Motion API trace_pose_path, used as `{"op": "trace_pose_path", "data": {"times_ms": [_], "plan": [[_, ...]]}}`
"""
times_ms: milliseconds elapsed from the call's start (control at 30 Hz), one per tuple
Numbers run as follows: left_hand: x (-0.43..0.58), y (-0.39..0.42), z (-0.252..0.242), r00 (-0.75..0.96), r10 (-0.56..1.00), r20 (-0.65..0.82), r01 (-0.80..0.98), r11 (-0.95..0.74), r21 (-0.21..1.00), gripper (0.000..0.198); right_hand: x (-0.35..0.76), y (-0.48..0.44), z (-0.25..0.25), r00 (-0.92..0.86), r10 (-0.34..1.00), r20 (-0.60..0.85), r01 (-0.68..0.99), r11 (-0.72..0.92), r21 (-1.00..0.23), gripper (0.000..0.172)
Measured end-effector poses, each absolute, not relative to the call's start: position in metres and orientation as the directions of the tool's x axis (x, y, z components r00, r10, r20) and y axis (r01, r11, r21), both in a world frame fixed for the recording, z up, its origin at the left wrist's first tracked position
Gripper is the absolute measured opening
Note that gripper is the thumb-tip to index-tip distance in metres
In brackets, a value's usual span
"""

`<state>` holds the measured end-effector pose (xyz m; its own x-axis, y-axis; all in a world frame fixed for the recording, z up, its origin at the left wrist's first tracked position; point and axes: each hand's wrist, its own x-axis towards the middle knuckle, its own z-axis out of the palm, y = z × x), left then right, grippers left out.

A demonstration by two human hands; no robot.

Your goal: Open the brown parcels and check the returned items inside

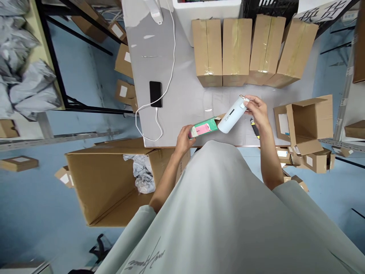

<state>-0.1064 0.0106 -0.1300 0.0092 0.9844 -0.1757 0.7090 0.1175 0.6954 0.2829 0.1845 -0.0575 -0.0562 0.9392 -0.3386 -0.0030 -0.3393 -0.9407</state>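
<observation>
In the head view, my left hand [184,140] grips a small green box [203,128] with a pink picture on its side, near the table's front edge. The box's end flap stands open toward the right. My right hand [257,110] holds a pale blue cylinder [232,115] by its upper end, where a small loop shows. Dark lettering runs along the cylinder. Its lower end is close beside the box's open end; whether they touch I cannot tell. A black and yellow cutter [254,128] lies on the table just below my right hand.
Several taped cardboard boxes [236,49] line the back of the grey table [182,87], before a white bin [185,23]. A black phone [155,94] with a white cable lies left. An open carton [305,118] sits right. A big open carton [105,186] stands lower left.
</observation>
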Motion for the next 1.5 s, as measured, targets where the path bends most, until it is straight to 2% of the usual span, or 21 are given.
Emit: {"op": "trace_pose_path", "data": {"times_ms": [400,600,733,1000,1167,1300,1500], "plan": [[-0.108,0.003,-0.124,0.081,0.988,-0.132,0.694,0.039,0.719,0.076,0.295,0.158,-0.062,0.108,0.947,-0.303,-0.014,-0.303,-0.953,0.068],[-0.107,0.002,-0.112,0.098,0.977,-0.188,0.685,0.072,0.725,0.077,0.292,0.146,-0.061,0.120,0.963,-0.239,0.008,-0.242,-0.970,0.063],[-0.107,0.000,-0.108,0.081,0.983,-0.167,0.664,0.072,0.745,0.076,0.284,0.137,-0.058,0.146,0.968,-0.203,0.020,-0.208,-0.978,0.063],[-0.114,-0.004,-0.111,-0.008,0.981,-0.196,0.615,0.159,0.772,0.076,0.278,0.112,-0.056,0.209,0.946,-0.250,-0.034,-0.248,-0.968,0.066],[-0.115,-0.007,-0.111,0.032,0.983,-0.180,0.605,0.124,0.787,0.075,0.271,0.102,-0.059,0.225,0.950,-0.216,-0.010,-0.219,-0.976,0.065],[-0.113,-0.006,-0.119,0.029,0.973,-0.228,0.501,0.183,0.846,0.077,0.263,0.101,-0.062,0.224,0.957,-0.186,-0.022,-0.185,-0.982,0.069],[-0.107,-0.009,-0.129,0.100,0.923,-0.371,0.171,0.351,0.921,0.087,0.249,0.096,-0.057,0.147,0.975,-0.167,-0.027,-0.165,-0.986,0.076]]}}
